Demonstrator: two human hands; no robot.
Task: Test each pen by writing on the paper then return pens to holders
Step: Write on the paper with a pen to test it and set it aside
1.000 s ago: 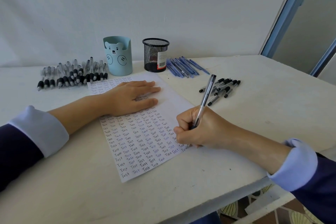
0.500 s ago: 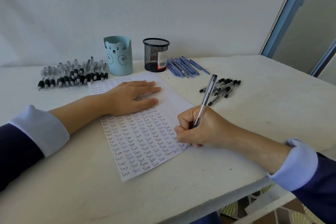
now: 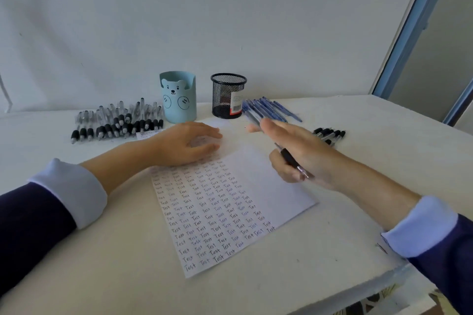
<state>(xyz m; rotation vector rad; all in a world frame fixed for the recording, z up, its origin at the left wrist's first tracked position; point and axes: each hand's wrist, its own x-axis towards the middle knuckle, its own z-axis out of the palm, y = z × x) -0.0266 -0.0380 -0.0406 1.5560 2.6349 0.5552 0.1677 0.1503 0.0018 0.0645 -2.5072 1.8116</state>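
Here, the white table (image 3: pixel 332 238) carries the paper (image 3: pixel 261 186), its left part filled with handwritten rows of "Test". The left hand (image 3: pixel 184 143) rests flat on the sheet's upper end, fingers straight. The right hand (image 3: pixel 304 158) hovers above the paper's right edge and grips the pen (image 3: pixel 291 161), which has a black grip section and a clear tip end. Its upper fingers are blurred.

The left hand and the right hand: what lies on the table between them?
In the head view, only the paper lies between the left hand and the right hand, which holds a pen; that stretch is mostly unwritten.
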